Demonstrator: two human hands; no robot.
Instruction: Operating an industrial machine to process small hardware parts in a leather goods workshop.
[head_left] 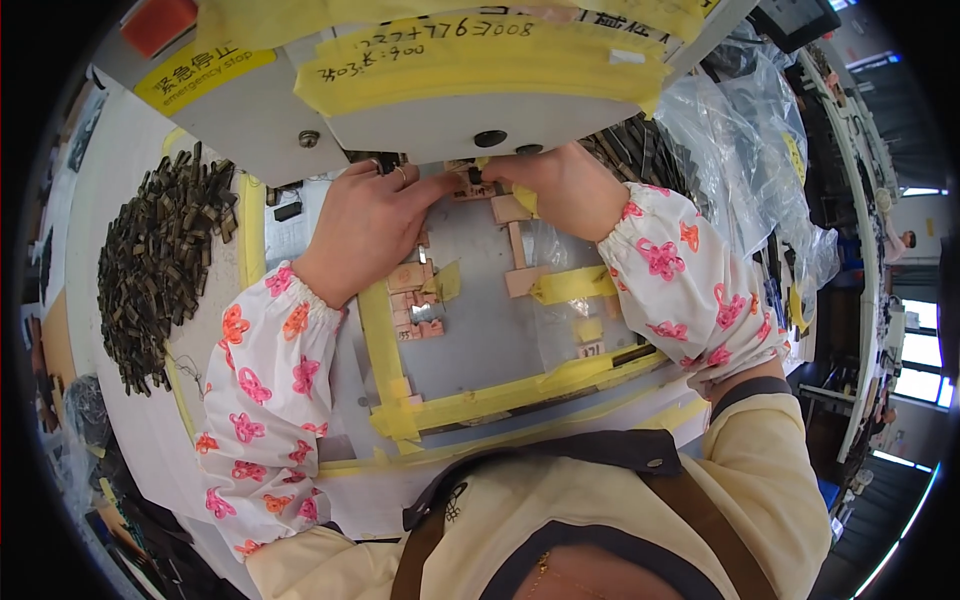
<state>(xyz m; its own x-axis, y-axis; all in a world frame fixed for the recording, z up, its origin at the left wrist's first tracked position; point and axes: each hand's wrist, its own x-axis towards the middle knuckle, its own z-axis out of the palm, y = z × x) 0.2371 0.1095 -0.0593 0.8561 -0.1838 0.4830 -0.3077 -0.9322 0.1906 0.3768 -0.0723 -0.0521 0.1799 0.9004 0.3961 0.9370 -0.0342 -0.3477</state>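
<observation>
Both my hands reach under the front of a grey machine head point(420, 130). My left hand point(370, 220), with a ring on it, is bent inward, its thumb stretched toward a small dark piece point(475, 176) on a pinkish block. From the other side my right hand point(565, 188) curls in, its thumb tip close to that same piece. The fingertips of both hands are partly hidden by the machine head, so what they pinch cannot be made out. Pinkish blocks point(408, 280) line the grey work plate point(465, 345) below my left hand.
A heap of short dark strips point(165, 265) lies on the left of the table. Longer dark strips point(650, 150) and clear plastic bags point(760, 150) are at the right. Yellow tape point(580, 285) borders the plate. One dark piece point(288, 212) lies alone left of my left hand.
</observation>
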